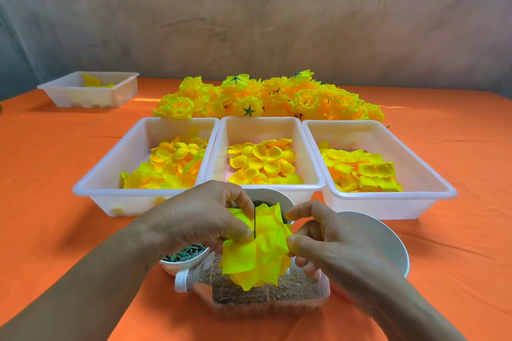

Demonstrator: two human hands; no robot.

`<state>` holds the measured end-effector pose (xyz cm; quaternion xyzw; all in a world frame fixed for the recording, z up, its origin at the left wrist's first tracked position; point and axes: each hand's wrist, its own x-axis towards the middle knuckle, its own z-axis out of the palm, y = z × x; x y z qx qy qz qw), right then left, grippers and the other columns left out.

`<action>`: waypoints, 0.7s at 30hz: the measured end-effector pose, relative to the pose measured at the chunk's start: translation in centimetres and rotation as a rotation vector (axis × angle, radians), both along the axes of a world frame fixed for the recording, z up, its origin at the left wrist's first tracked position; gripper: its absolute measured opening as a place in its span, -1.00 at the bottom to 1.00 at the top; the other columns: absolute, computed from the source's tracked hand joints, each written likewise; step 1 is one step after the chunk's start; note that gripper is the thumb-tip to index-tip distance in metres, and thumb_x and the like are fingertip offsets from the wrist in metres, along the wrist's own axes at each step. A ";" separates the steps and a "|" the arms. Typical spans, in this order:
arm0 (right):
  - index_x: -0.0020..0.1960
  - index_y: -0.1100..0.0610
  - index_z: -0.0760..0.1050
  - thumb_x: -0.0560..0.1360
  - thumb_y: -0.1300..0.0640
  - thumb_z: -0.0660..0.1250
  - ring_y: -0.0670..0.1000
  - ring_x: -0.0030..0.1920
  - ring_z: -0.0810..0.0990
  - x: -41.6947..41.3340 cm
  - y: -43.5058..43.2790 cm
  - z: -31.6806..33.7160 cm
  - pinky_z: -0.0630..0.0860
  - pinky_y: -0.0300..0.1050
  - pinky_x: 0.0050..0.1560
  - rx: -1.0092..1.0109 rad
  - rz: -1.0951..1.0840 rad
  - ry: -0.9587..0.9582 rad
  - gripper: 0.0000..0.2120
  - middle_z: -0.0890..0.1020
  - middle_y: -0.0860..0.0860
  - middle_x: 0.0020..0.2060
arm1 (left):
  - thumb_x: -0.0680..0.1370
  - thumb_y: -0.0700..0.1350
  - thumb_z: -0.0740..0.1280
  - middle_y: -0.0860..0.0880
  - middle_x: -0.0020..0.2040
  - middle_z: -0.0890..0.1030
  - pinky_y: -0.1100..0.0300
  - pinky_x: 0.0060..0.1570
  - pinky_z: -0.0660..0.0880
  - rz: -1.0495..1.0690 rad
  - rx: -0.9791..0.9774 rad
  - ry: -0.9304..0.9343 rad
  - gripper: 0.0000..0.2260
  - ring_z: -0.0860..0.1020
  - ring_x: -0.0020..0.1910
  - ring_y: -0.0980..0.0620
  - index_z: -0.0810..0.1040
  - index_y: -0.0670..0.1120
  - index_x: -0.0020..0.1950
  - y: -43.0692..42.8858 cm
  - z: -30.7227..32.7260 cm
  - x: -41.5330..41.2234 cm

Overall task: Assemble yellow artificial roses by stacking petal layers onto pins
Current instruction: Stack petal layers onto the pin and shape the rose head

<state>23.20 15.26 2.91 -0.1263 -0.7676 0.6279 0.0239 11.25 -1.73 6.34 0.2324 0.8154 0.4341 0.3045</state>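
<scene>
Both hands (277, 232) around pinned petals (257, 255)

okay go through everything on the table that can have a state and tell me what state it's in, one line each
Left hand: grip shut on pin.
Right hand: pinching the petals' edge.
Pin: upright, through the petals.
Petals: stacked on pin, held above the bottle.
Three front trays: open, partly filled with petals.
Far tray: nearly empty.
Bottle: lying on its side, capped.
Right bowl: tilted, contents unclear.
</scene>
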 end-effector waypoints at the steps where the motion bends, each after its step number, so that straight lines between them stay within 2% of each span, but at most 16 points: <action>1: 0.08 0.03 0.49 0.48 0.31 0.32 -0.12 -0.41 0.52 -0.1 0.0 -0.1 0.46 -0.27 -0.39 0.017 -0.002 0.003 -0.75 0.58 -0.06 -0.44 | 0.38 -0.32 0.50 0.00 -0.06 0.56 0.15 -0.39 0.57 -0.009 -0.009 0.024 -0.77 0.59 -0.42 0.05 0.62 -0.07 -0.06 0.1 0.2 0.0; 6: 0.06 -0.03 0.49 0.48 0.25 0.34 -0.11 -0.35 0.54 -0.1 0.3 -0.3 0.47 -0.25 -0.34 0.074 -0.001 0.007 -0.76 0.60 -0.04 -0.37 | 0.36 -0.24 0.54 0.03 0.04 0.55 0.22 -0.39 0.50 -0.055 -0.067 0.154 -0.74 0.53 -0.42 0.12 0.63 0.04 -0.05 0.5 0.6 -0.3; 9: 0.06 -0.05 0.50 0.48 0.25 0.34 -0.10 -0.34 0.55 -0.2 0.4 -0.5 0.47 -0.24 -0.33 0.093 0.007 0.005 -0.76 0.61 -0.02 -0.35 | 0.37 -0.19 0.54 0.08 -0.02 0.55 0.18 -0.33 0.50 -0.069 -0.078 0.191 -0.72 0.52 -0.38 0.08 0.61 0.09 -0.02 0.3 0.4 -0.4; 11: 0.06 -0.05 0.50 0.48 0.24 0.34 -0.09 -0.33 0.55 -0.2 0.4 -0.5 0.49 -0.23 -0.32 0.106 0.008 0.009 -0.76 0.63 -0.01 -0.33 | 0.37 -0.14 0.54 0.12 -0.10 0.53 0.23 -0.29 0.49 -0.075 -0.084 0.237 -0.69 0.51 -0.35 0.15 0.58 0.17 0.00 0.2 0.1 -0.4; 12: 0.06 -0.06 0.50 0.48 0.24 0.34 -0.09 -0.33 0.55 -0.2 0.4 -0.6 0.50 -0.22 -0.31 0.111 0.007 0.012 -0.75 0.63 -0.01 -0.32 | 0.36 -0.11 0.54 0.14 -0.09 0.52 0.28 -0.26 0.49 -0.081 -0.104 0.296 -0.66 0.51 -0.31 0.22 0.55 0.21 0.01 0.1 -0.1 -0.3; 14: 0.06 -0.08 0.50 0.48 0.23 0.35 -0.09 -0.33 0.57 -0.1 0.5 -0.6 0.51 -0.15 -0.26 0.132 0.008 0.015 -0.75 0.64 0.00 -0.30 | 0.32 -0.03 0.53 0.17 0.00 0.46 0.29 -0.13 0.46 -0.092 -0.107 0.421 -0.62 0.49 -0.09 0.27 0.49 0.28 0.01 0.0 -0.4 -0.3; 16: 0.05 -0.09 0.49 0.49 0.22 0.35 -0.08 -0.32 0.57 -0.1 0.6 -0.7 0.52 -0.06 -0.20 0.162 0.012 0.009 -0.75 0.64 0.01 -0.29 | 0.26 0.01 0.47 0.19 0.06 0.41 0.28 -0.04 0.45 -0.115 -0.040 0.449 -0.62 0.45 0.06 0.28 0.48 0.33 -0.03 -0.1 -0.6 -0.1; 18: 0.05 -0.10 0.50 0.50 0.18 0.35 -0.07 -0.29 0.56 -0.2 0.5 -0.6 0.53 0.02 -0.13 0.185 -0.002 0.017 -0.79 0.63 0.01 -0.26 | 0.27 -0.05 0.46 0.24 0.11 0.40 0.35 0.02 0.40 -0.154 0.022 0.436 -0.67 0.42 0.13 0.33 0.52 0.33 -0.11 -0.2 -0.8 0.1; 19: 0.04 -0.11 0.50 0.51 0.13 0.35 -0.09 -0.26 0.57 -0.2 0.5 -0.5 0.53 -0.03 -0.10 0.211 -0.028 0.041 -0.83 0.64 -0.03 -0.24 | 0.30 -0.10 0.48 0.28 0.13 0.41 0.42 -0.02 0.35 -0.167 0.037 0.423 -0.69 0.40 0.15 0.37 0.54 0.31 -0.14 -0.3 -0.9 0.0; 21: -0.01 -0.16 0.52 0.50 0.00 0.34 -0.23 -0.23 0.58 -0.1 0.5 0.1 0.47 -0.38 -0.20 0.326 -0.130 0.147 -0.92 0.64 -0.16 -0.18 | 0.32 -0.13 0.48 0.35 0.13 0.42 0.49 -0.14 0.28 -0.183 0.048 0.406 -0.71 0.38 0.15 0.43 0.58 0.29 -0.19 -0.4 -1.1 -0.2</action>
